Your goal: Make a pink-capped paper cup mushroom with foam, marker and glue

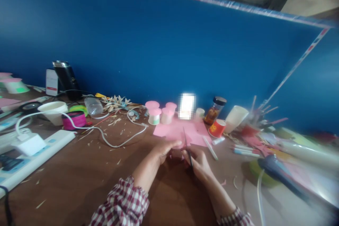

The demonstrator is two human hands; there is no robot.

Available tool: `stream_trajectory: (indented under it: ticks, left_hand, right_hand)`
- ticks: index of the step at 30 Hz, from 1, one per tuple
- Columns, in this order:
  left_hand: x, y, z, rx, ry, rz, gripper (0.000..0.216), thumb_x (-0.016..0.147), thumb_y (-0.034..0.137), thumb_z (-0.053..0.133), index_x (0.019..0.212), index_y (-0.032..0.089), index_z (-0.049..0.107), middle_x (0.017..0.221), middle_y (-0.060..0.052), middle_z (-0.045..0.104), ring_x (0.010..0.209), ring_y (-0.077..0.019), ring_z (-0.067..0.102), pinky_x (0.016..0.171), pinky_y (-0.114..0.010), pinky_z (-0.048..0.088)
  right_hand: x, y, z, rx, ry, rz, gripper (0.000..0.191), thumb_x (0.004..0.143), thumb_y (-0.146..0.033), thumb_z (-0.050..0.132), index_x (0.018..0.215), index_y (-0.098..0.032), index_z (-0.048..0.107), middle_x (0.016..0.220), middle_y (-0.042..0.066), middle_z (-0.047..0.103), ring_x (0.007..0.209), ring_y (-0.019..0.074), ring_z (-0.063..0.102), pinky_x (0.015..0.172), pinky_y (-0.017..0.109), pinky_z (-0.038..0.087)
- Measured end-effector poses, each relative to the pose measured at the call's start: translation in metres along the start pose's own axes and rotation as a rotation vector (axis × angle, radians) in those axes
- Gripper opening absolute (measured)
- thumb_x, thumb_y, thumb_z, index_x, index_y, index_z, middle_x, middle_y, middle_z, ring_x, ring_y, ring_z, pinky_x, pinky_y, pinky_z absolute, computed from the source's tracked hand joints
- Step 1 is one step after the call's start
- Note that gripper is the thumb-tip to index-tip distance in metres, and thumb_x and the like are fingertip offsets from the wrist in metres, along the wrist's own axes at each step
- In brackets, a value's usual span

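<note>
My left hand (165, 148) is closed, thumb and fingers pinching a piece of pink paper (177, 152) that is mostly hidden. In my right hand (200, 162) is a pair of scissors (189, 156); its dark handle lies in the fingers and its thin blade points away from me, beside the paper. Beyond both hands, larger pink paper sheets (164, 130) lie flat on the brown table. A white marker-like stick (211, 149) rests at their right edge. Blur hides how far apart the blades are.
Behind the sheets stand pink-topped paper cups (154, 116), a blurred-out bright panel (186, 106), a jar (215, 111) and a red cup (217, 128). Power strips (57, 139) and a white cable (116, 146) lie left. A dark-handled tool (280, 174) lies right.
</note>
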State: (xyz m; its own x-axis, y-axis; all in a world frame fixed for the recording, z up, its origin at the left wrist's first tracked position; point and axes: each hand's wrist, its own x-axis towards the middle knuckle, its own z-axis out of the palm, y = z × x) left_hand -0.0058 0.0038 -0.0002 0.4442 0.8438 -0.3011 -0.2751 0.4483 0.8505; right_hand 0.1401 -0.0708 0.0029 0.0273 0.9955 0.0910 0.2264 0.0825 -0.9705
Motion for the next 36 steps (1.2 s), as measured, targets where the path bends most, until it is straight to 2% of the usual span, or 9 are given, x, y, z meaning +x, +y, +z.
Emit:
stream_trajectory:
  ticks: [11, 19, 29, 36]
  left_hand:
    - [-0.003, 0.005, -0.001, -0.014, -0.014, -0.021, 0.035, 0.048, 0.03, 0.082, 0.073, 0.011, 0.066, 0.06, -0.003, 0.065, 0.054, -0.0148, 0.058, 0.052, -0.026, 0.041]
    - [-0.005, 0.009, -0.002, 0.022, 0.003, -0.025, 0.031, 0.048, 0.029, 0.082, 0.067, 0.012, 0.065, 0.054, -0.001, 0.061, 0.047, -0.0125, 0.053, 0.045, -0.025, 0.034]
    - [-0.004, 0.007, -0.002, -0.025, -0.009, -0.067, 0.034, 0.047, 0.03, 0.083, 0.07, 0.011, 0.066, 0.059, -0.003, 0.064, 0.054, -0.0151, 0.058, 0.054, -0.027, 0.042]
    - [-0.004, 0.008, -0.002, 0.003, -0.001, -0.004, 0.031, 0.048, 0.027, 0.082, 0.07, 0.012, 0.066, 0.056, -0.002, 0.063, 0.049, -0.0134, 0.055, 0.046, -0.025, 0.036]
  right_hand:
    - [0.0, 0.003, -0.003, -0.005, -0.032, -0.022, 0.04, 0.077, -0.051, 0.065, 0.083, -0.012, 0.065, 0.054, -0.003, 0.05, 0.05, 0.0106, 0.046, 0.047, 0.021, 0.036]
    - [0.0, 0.006, -0.003, 0.023, -0.039, -0.02, 0.038, 0.077, -0.05, 0.066, 0.086, -0.013, 0.066, 0.054, -0.004, 0.049, 0.049, 0.0101, 0.045, 0.047, 0.021, 0.036]
    - [0.0, 0.003, -0.002, 0.008, -0.023, -0.015, 0.036, 0.077, -0.049, 0.067, 0.082, -0.013, 0.066, 0.052, -0.004, 0.049, 0.048, 0.01, 0.045, 0.046, 0.021, 0.035]
    - [0.001, 0.011, -0.002, 0.014, -0.019, -0.011, 0.042, 0.075, -0.053, 0.067, 0.087, -0.013, 0.067, 0.053, -0.004, 0.05, 0.047, 0.0099, 0.045, 0.045, 0.021, 0.036]
